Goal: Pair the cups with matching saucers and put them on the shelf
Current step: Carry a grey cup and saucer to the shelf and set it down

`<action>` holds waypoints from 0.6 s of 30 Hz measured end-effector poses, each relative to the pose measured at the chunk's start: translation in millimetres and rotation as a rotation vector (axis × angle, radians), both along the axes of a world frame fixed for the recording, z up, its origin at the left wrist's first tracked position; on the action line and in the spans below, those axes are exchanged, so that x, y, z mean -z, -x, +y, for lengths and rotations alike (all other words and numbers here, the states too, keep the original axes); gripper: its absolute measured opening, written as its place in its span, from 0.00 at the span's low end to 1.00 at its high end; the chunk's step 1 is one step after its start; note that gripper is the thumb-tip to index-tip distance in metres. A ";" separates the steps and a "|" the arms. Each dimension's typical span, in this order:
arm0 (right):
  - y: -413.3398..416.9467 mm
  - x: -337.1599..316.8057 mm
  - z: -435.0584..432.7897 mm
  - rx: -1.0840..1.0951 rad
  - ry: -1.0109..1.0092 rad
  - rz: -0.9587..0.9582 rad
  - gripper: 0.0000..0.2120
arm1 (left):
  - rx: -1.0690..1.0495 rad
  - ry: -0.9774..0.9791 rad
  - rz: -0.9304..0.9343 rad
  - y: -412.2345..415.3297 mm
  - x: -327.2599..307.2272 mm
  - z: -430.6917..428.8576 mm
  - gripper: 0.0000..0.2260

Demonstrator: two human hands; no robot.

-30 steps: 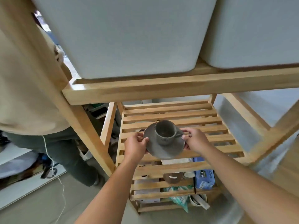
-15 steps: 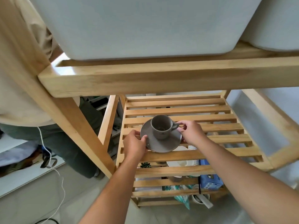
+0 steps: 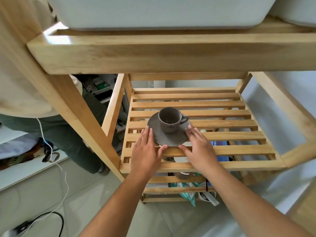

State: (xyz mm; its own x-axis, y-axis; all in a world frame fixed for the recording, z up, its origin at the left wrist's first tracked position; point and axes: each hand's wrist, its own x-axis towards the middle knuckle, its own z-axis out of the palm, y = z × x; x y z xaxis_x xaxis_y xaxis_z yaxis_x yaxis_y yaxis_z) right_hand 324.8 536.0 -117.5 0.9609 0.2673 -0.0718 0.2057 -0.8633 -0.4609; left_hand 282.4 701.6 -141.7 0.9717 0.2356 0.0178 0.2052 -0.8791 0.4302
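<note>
A grey cup (image 3: 169,119) stands upright on a matching grey saucer (image 3: 168,138), handle to the right. The saucer rests on the slatted wooden shelf (image 3: 227,135), left of its middle. My left hand (image 3: 145,152) lies flat on the slats, fingers spread, its fingertips at the saucer's left rim. My right hand (image 3: 198,148) is also flat and spread, fingertips at the saucer's right rim. Neither hand grips anything.
Above hangs the upper shelf beam (image 3: 171,53) with white bins (image 3: 153,12) on it. Lower shelves hold a blue box (image 3: 220,151), cups and bags. Another person in green trousers (image 3: 68,137) stands at the left, beside a white cable (image 3: 51,158).
The cup and saucer went down onto the slatted shelf. Both hands let go of the saucer and now lie spread flat beside it.
</note>
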 end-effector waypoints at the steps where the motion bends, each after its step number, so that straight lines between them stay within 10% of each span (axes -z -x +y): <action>1: -2.9 -0.5 1.7 0.005 -0.014 -0.003 0.32 | 0.004 -0.004 0.001 -3.7 0.5 0.4 0.35; 18: -102.3 -2.2 45.1 0.058 -0.029 0.089 0.29 | 0.011 0.026 0.082 -99.5 -12.5 28.7 0.32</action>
